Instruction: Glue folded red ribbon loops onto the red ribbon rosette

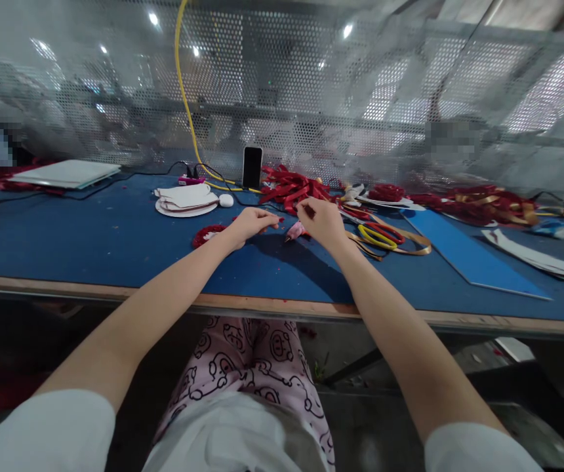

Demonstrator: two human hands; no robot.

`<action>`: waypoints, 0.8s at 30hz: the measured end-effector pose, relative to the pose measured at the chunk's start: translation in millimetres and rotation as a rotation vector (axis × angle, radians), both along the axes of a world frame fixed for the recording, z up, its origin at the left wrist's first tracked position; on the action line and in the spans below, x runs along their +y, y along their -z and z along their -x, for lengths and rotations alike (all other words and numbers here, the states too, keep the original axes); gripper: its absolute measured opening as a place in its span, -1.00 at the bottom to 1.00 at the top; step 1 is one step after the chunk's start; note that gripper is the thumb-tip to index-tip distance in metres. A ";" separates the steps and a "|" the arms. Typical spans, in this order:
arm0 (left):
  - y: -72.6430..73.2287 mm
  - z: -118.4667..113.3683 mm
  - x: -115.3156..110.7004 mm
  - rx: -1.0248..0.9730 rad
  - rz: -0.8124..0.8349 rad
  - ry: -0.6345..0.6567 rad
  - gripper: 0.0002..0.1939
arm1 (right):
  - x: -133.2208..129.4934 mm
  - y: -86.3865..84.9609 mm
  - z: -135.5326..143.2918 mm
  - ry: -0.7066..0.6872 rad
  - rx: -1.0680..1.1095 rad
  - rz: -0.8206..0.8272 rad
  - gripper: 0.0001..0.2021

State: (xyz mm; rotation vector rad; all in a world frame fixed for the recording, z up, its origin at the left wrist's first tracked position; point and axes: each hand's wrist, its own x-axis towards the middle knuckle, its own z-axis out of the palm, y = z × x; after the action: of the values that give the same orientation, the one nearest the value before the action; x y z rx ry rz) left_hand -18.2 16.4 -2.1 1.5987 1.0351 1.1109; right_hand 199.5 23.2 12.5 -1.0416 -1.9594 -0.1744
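My left hand (251, 226) is closed in a pinch, with a small dark red piece (281, 220), perhaps ribbon, at its fingertips. To its right my right hand (320, 221) has thumb and fingers drawn together. What that hand holds, if anything, is hidden. Just below its fingers lies a pink tool with a dark pointed tip (294, 231), resembling a glue gun. A round dark red ribbon piece (206, 236) rests on the blue table, partly behind my left wrist. Behind my right hand is a heap of red ribbons (294, 187).
Scissors with yellow and red handles (378, 237) and gold ribbon (417, 246) lie right of my right wrist. A phone (252, 168) stands at the back, near white card pieces (187, 199) and a white case (225, 200). A blue board (469, 252) lies right. Behind is perforated metal mesh.
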 end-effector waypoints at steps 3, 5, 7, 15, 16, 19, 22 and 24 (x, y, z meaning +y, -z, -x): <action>0.3 0.5 -0.3 0.009 -0.021 0.010 -0.70 | -0.4 -0.4 1.4 -0.192 -0.007 0.058 -0.81; 0.0 0.6 -1.3 0.024 -0.036 0.018 -0.73 | -0.7 -0.1 3.7 -0.316 -0.041 0.083 -0.76; -0.4 0.5 -2.2 0.032 -0.040 0.022 -0.75 | -0.2 0.7 5.8 -0.363 -0.074 0.085 -0.75; -1.7 -1.1 -3.1 0.001 -0.017 0.018 -0.72 | 1.8 3.4 3.1 -0.319 -0.034 0.118 -0.87; -1.8 -1.3 -3.4 0.000 -0.015 0.016 -0.73 | 1.3 3.7 3.2 -0.323 -0.026 0.123 -0.87; -2.8 -1.6 -4.4 -0.016 -0.010 -0.018 -0.77 | -0.3 4.0 4.7 -0.321 -0.012 0.125 -0.86; -5.5 -1.1 -5.4 -0.043 -0.012 -0.097 -0.80 | -0.4 2.5 4.7 -0.279 -0.003 0.093 -0.86; -8.2 -0.5 -6.6 -0.060 -0.008 -0.149 -0.85 | 0.6 1.2 3.2 -0.265 -0.013 0.063 -0.86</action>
State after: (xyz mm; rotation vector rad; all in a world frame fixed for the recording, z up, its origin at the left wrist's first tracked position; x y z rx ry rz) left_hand -17.6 9.8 6.2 1.5044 1.1254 1.2572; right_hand 196.3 23.9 11.3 -0.8116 -2.1035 0.0269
